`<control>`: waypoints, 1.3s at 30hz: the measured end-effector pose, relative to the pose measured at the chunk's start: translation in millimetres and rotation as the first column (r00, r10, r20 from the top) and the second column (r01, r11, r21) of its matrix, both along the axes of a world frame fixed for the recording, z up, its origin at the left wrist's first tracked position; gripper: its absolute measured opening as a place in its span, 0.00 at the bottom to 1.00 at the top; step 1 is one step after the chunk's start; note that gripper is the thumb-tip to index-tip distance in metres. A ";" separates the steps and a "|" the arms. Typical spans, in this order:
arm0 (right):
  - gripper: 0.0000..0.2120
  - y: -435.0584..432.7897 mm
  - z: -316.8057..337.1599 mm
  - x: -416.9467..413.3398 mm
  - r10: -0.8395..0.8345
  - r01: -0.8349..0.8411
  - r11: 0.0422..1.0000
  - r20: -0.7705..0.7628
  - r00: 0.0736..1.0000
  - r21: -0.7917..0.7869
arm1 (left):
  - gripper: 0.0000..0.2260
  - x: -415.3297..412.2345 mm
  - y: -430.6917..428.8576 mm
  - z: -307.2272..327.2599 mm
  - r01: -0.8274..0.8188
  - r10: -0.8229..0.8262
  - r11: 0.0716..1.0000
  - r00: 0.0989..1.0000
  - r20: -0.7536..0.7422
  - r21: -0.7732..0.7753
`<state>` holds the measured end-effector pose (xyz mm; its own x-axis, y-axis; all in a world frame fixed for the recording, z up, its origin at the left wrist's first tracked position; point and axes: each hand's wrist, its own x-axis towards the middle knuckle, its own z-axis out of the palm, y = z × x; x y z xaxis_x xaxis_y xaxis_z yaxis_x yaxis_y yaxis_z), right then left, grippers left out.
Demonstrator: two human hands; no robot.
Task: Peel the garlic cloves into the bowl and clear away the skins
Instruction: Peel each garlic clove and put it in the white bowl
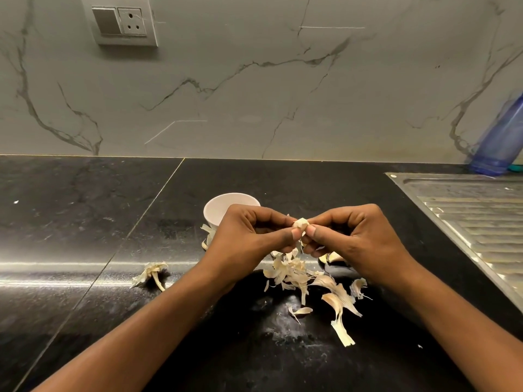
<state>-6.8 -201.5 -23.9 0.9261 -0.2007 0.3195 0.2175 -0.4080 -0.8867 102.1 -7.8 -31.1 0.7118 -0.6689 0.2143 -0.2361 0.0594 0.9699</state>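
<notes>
A garlic clove [300, 223] is pinched by the left hand [249, 234] and right hand [355, 239] near the white bowl [216, 212], whose contents are mostly hidden; skins [294, 271] are strewn on the desk [85, 222].

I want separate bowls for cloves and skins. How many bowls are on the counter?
1. A white bowl stands on the black counter, partly hidden behind the left hand, which pinches a garlic clove with the right hand. No other shows.

One white bowl [223, 207], one garlic clove [300, 223], two hands (left hand [249, 236] and right hand [353, 236], both pinching that clove), one stripped garlic stalk [154, 274], one blue bottle [501, 140], one steel drainboard [467, 210], one switch plate [124, 24], and many loose skins [294, 271], too tangled to count.
</notes>
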 end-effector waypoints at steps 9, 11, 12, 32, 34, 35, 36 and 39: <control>0.03 6.5 -1.2 -2.5 -0.064 0.057 0.993 0.060 0.996 0.106 | 0.08 -4.9 -1.4 0.0 0.034 -0.035 0.998 0.999 -0.027 -0.055; 0.03 5.3 0.2 -2.5 -0.063 0.057 0.993 0.055 0.997 0.100 | 0.09 -4.8 -1.2 1.0 0.050 -0.056 0.997 0.994 -0.089 -0.067; 0.04 4.9 1.3 -2.7 -0.057 0.052 0.994 0.055 0.997 0.100 | 0.11 -4.6 -0.6 2.2 0.057 -0.066 0.995 0.991 -0.118 -0.076; 0.03 13.1 -1.5 -3.5 -0.122 0.121 0.993 0.144 0.982 0.014 | 0.09 -8.0 -0.8 3.3 0.055 -0.066 0.995 0.986 -0.155 -0.079; 0.02 13.1 -2.1 -3.5 -0.131 0.122 0.990 0.142 0.981 0.072 | 0.11 -7.5 -0.9 3.8 0.062 -0.079 0.993 0.981 -0.175 -0.100; 0.03 13.5 -1.2 -3.8 -0.134 0.121 0.988 0.145 0.980 0.096 | 0.13 -6.9 -0.6 4.7 0.073 -0.094 0.991 0.977 -0.193 -0.114; 0.03 13.7 -0.1 -4.0 -0.136 0.120 0.986 0.148 0.980 0.111 | 0.13 -5.6 -0.4 5.3 0.088 -0.113 0.988 0.971 -0.211 -0.125; 0.03 12.3 2.0 -4.7 -0.111 0.098 0.990 0.131 0.985 0.104 | 0.14 -1.8 -1.3 3.7 0.113 -0.143 0.984 0.960 -0.241 -0.134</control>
